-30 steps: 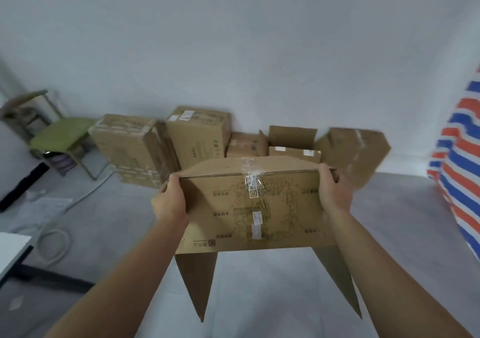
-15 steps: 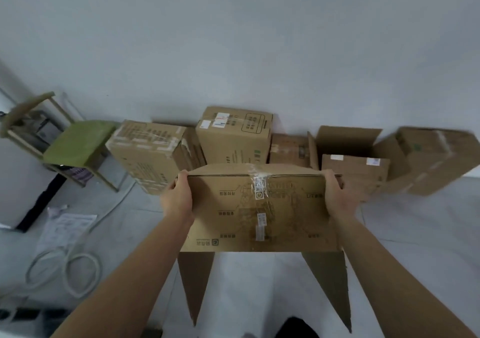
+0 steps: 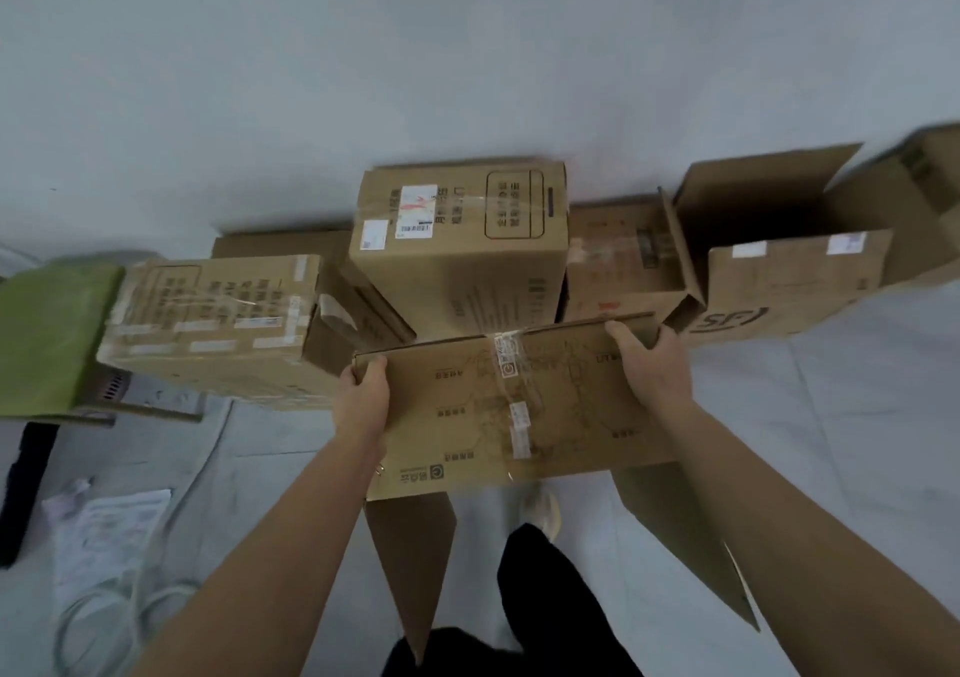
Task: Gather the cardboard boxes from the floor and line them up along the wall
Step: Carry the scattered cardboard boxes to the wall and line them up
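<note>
The held box (image 3: 509, 406) is brown cardboard with a dark line drawing and clear tape over white labels. The tall box (image 3: 457, 260) is brown too, its white label marked red, apparently. The open box (image 3: 795, 281) shows 2 white stickers and a dark logo. The chair seat (image 3: 47, 333) is green, the wall (image 3: 467, 52) pale grey, the trouser leg (image 3: 545, 598) black

Green chair seat (image 3: 49, 333) at far left; nearer, loose papers (image 3: 111, 531) and perhaps a coiled white cable (image 3: 130, 593).
</note>
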